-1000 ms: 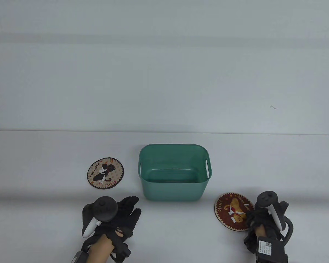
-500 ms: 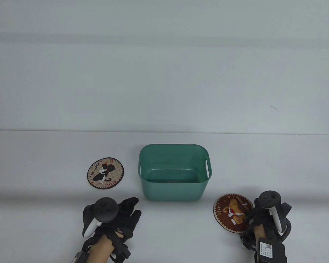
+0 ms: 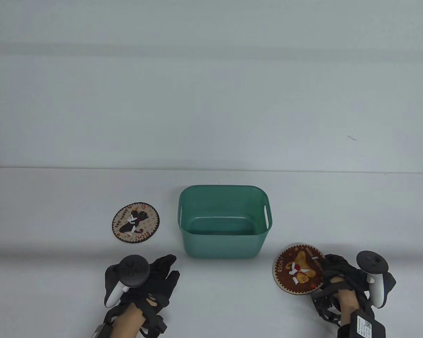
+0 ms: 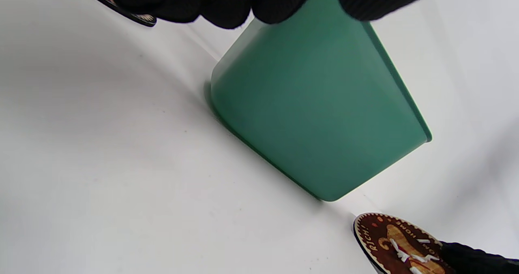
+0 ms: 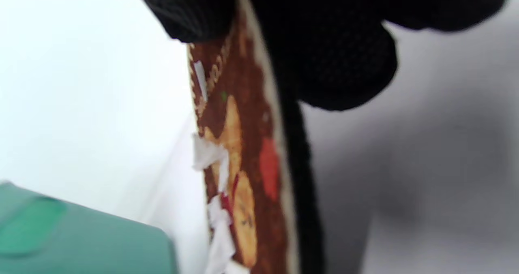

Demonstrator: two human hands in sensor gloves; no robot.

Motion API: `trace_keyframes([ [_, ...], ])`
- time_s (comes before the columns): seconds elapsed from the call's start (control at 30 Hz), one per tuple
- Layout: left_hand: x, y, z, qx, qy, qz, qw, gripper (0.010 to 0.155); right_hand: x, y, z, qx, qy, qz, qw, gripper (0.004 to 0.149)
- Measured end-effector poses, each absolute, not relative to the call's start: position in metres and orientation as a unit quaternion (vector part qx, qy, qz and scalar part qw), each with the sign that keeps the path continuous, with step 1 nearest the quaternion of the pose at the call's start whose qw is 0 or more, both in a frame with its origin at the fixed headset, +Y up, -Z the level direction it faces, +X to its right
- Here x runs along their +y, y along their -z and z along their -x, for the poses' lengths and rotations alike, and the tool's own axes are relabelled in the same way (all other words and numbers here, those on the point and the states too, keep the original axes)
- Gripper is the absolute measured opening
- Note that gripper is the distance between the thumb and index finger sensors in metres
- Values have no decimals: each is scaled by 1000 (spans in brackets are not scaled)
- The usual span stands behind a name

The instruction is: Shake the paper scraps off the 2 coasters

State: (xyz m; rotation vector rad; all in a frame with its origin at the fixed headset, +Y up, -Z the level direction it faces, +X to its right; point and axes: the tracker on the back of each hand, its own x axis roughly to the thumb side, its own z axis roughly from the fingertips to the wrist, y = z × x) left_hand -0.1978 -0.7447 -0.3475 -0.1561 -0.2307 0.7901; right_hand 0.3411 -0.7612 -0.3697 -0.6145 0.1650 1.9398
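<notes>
- The right hand [image 3: 338, 278] pinches the brown coaster [image 3: 299, 269] by its right edge, fingers curled over the rim; the right wrist view shows the glove clamped on the disc's top edge.
- That coaster sits near the front right corner of the bin [image 3: 225, 221], apart from it. It seems tipped up off the table [image 3: 56, 197], though how far I cannot tell.
- White scraps [image 3: 296, 270] lie on its printed face. They are loose, so a tilt made before the coaster is over the bin would likely spill them onto the table instead.
- The grip is only at the rim. A hard shake could twist the disc out of the fingers, dropping it into the bin or onto the table.
- Swinging it leftward low risks knocking the bin's near wall, which could shove the light bin or jolt the scraps off early.
- The left hand [image 3: 141, 281] rests flat on the table, fingers spread and relaxed, holding nothing, in front of the bin's left corner.
- The beige coaster [image 3: 135, 222] lies flat left of the bin with its own scraps; a careless reach by the left hand could brush them off onto the table.
</notes>
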Motion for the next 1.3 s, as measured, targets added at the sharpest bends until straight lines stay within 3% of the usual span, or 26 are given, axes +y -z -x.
trace_keyframes([
  [0.27,-746,347,197,-112,-404,67,906,64,-720,360,-339,-51,-736,220,639,42],
  [0.5,-747,344,193,-115,-446,49,886,63,-692,359,-313,-62,-686,149,710,43],
  [0.63,-745,341,190,-118,-497,22,859,61,-686,362,-285,-31,-683,98,724,43],
  [0.83,-741,337,183,-125,-557,-10,821,61,-706,370,-220,64,-683,42,727,45],
  [1.07,-745,332,178,-94,-595,39,797,78,-732,368,-161,151,-702,-8,696,43],
  [1.3,-748,334,183,-43,-634,45,771,72,-742,365,-133,202,-706,-45,678,43],
])
